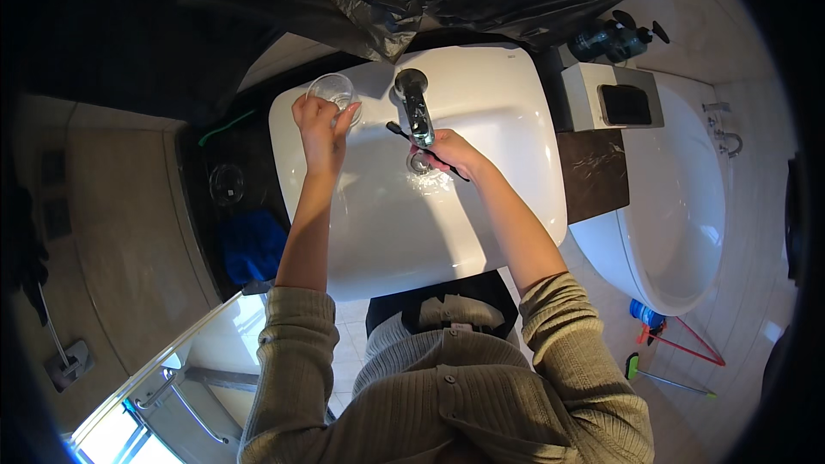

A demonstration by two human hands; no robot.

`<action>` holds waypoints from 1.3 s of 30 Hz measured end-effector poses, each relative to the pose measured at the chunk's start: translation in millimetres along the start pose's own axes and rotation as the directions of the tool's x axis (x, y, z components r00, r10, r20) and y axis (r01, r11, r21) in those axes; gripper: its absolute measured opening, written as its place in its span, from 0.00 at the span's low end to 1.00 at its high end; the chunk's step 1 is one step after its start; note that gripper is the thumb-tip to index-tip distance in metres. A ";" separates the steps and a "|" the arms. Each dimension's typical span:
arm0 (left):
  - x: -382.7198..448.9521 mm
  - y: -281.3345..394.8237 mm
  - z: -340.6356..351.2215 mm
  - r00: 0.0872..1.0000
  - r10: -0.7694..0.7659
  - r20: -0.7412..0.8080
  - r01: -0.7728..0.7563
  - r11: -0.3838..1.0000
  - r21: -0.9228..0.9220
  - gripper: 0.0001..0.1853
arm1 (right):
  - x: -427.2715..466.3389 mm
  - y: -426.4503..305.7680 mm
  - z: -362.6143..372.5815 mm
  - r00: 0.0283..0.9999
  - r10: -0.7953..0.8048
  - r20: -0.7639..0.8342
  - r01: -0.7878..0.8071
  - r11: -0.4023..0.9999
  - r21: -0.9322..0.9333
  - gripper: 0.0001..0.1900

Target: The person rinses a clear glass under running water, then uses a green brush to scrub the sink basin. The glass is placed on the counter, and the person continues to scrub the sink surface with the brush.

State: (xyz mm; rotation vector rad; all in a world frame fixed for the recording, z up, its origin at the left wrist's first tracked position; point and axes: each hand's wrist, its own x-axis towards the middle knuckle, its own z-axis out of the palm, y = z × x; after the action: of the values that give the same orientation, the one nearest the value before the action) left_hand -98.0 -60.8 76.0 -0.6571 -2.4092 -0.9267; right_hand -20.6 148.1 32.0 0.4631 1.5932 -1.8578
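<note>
My left hand (325, 124) is on a clear cup (331, 87) at the back left of the white washbasin (387, 225), fingers around its near rim. A black toothbrush (443, 163) lies slantwise in my right hand (452, 152), its bristled head pointing up and left. That hand is beside the spout of the chrome faucet (419, 113), which partly hides its fingers. Below the spout, light glints around the drain (419, 163).
Left of the basin, a dark counter carries a clear round dish (226, 183) and a blue cloth (253, 246). On the right are a box (583, 96) with a phone (625, 105), pump bottles (622, 44) and a bathtub (677, 219). Black plastic sheeting (361, 6) hangs behind the faucet.
</note>
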 end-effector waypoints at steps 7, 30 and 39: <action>-5.5 -1.7 2.8 1.000 -0.015 0.024 0.016 0.999 -0.038 0.13 | -19.4 24.4 -19.0 0.960 0.025 -0.279 -0.065 0.989 -0.133 0.15; -77.4 85.0 90.2 0.759 -0.513 0.402 0.650 0.645 -0.403 0.10 | -41.2 18.9 -3.6 0.842 -0.208 -0.499 -0.143 0.804 -0.577 0.17; -84.8 46.9 97.7 0.501 -0.436 0.747 0.856 0.121 -0.503 0.08 | -27.7 26.6 -21.4 0.892 -0.336 -0.303 0.067 0.760 -0.647 0.19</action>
State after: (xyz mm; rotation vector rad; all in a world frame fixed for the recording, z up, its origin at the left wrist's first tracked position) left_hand -30.1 17.0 -14.9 0.1405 -2.4322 -2.8204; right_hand 14.5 173.8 25.5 0.3861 2.5071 -1.2851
